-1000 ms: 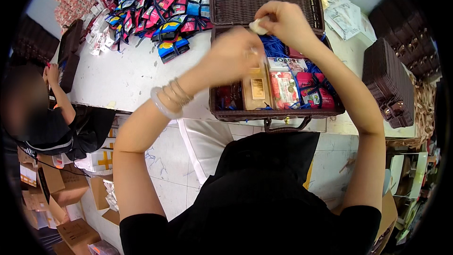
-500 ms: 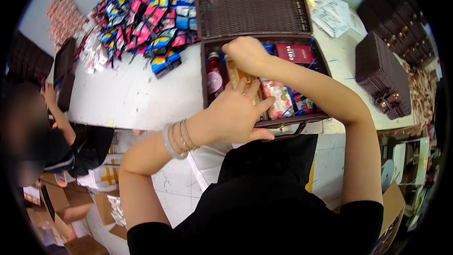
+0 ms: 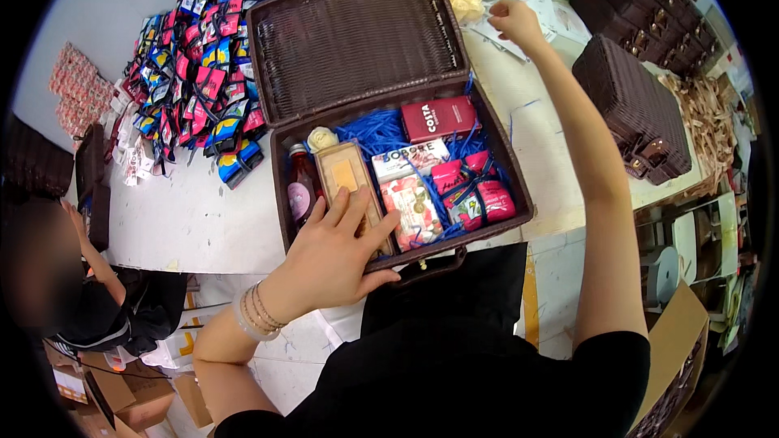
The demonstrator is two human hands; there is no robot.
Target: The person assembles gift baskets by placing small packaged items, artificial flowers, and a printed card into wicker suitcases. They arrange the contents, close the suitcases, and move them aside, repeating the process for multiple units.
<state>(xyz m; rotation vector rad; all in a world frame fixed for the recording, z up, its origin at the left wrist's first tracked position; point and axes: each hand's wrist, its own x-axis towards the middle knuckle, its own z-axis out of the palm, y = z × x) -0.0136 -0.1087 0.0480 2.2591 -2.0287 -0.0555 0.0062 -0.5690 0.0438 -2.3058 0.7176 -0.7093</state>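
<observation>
Left hand [image 3: 337, 247] lay flat, open, pressing the tan box [image 3: 355, 195] into the basket [image 3: 280, 166]. Right hand [image 3: 513, 20] had left the basket, loosely curled over papers [image 3: 531, 2] beyond it; grip unclear.

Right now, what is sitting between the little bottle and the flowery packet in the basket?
In the head view, a long tan box lies between the bottle and the flowery packet, with the left hand resting on its near end.

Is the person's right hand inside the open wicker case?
No, the right hand is stretched out over the papers on the table beyond the wicker case, while the left hand rests on the tan box inside.
</observation>
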